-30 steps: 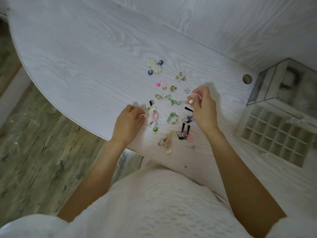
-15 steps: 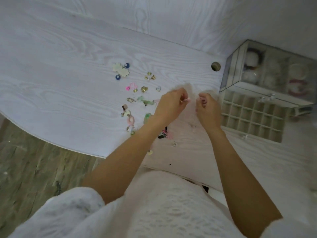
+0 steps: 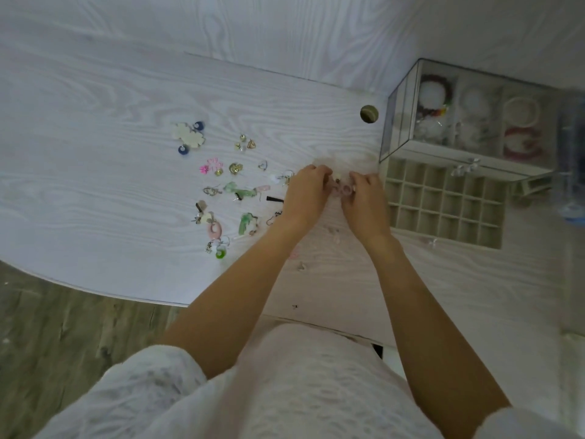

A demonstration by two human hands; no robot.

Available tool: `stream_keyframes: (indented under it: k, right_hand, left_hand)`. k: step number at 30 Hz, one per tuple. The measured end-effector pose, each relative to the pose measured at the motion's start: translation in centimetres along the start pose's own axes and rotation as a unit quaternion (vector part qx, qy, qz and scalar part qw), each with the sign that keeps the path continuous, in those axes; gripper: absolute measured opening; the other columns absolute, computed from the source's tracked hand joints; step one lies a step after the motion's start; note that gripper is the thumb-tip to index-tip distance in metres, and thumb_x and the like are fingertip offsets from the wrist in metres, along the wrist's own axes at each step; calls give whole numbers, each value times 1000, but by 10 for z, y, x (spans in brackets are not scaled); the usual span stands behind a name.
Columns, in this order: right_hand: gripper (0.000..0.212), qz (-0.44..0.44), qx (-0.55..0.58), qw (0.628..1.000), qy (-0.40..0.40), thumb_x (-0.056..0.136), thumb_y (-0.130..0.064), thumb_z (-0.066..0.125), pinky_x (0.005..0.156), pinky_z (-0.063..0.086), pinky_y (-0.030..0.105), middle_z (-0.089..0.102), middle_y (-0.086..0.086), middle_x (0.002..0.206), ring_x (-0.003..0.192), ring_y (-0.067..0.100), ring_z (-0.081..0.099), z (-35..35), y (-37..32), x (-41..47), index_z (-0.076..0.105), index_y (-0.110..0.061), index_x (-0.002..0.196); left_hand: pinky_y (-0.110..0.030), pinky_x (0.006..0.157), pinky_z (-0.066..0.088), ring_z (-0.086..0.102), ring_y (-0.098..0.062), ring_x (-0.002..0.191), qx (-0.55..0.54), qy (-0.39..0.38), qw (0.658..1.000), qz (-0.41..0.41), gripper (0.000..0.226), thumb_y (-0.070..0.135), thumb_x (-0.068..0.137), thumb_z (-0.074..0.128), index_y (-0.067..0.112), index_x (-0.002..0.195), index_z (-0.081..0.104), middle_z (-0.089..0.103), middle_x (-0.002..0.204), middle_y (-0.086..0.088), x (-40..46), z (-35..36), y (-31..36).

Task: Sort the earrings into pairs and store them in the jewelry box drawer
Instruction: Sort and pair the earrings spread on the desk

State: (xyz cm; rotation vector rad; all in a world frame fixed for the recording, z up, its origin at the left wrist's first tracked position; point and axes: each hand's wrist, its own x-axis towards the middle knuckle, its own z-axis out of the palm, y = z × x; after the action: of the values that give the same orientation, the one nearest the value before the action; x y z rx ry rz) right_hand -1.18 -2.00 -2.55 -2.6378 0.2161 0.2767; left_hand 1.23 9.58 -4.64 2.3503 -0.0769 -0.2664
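Note:
My left hand [image 3: 308, 193] and my right hand [image 3: 364, 201] meet over the white table [image 3: 95, 185], fingertips together on pale pink ring earrings [image 3: 343, 189] pinched between them. Which hand holds which earring I cannot tell. Several loose earrings lie to the left: a cream flower pair with blue beads [image 3: 189, 137], gold studs [image 3: 245, 144], a hot-pink flower [image 3: 210, 167], green pieces [image 3: 239, 190], a pink oval hoop [image 3: 214, 229]. The jewelry box [image 3: 468, 122] stands at the right, its gridded drawer [image 3: 443, 202] pulled out just right of my right hand.
A round cable hole [image 3: 369, 113] sits in the table left of the box. Bracelets lie under the box's glass lid. The table's curved front edge runs below the earrings, with wood floor [image 3: 63, 327] beyond. A blue object [image 3: 574, 213] shows at the far right edge.
My left hand crossed from the left of the earring pile to meet my right hand near the drawer. Both hands came together on the pink earrings. The view shifted right, showing more of the box.

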Motion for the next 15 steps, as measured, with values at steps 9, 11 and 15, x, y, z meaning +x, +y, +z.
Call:
stream_keyframes:
  k: [9,11,15]
  right_hand:
    - [54,-17,-14,1000,-6,88,2,48,95,37,31,41,20,133,118,31,46,-6,2,8,33,0,139]
    - [58,-22,-16,999,-19,87,4,47,95,35,29,39,19,136,121,29,44,-8,2,5,28,-1,142]
    - [57,-65,-15,998,-13,87,3,50,88,41,28,37,13,138,118,23,46,-15,0,-12,33,-7,140]
  left_hand:
    - [-38,93,48,63,-27,103,-85,-14,996,4,31,5,90,50,2,120,59,66,112,-16,-6,9,15]
    - [-36,94,47,62,-27,105,-81,-23,996,17,34,3,91,47,3,124,56,65,116,-16,-11,3,13]
    - [-36,87,51,63,-20,97,-75,-13,993,88,34,4,91,47,9,124,56,62,118,-10,-31,-29,-1]
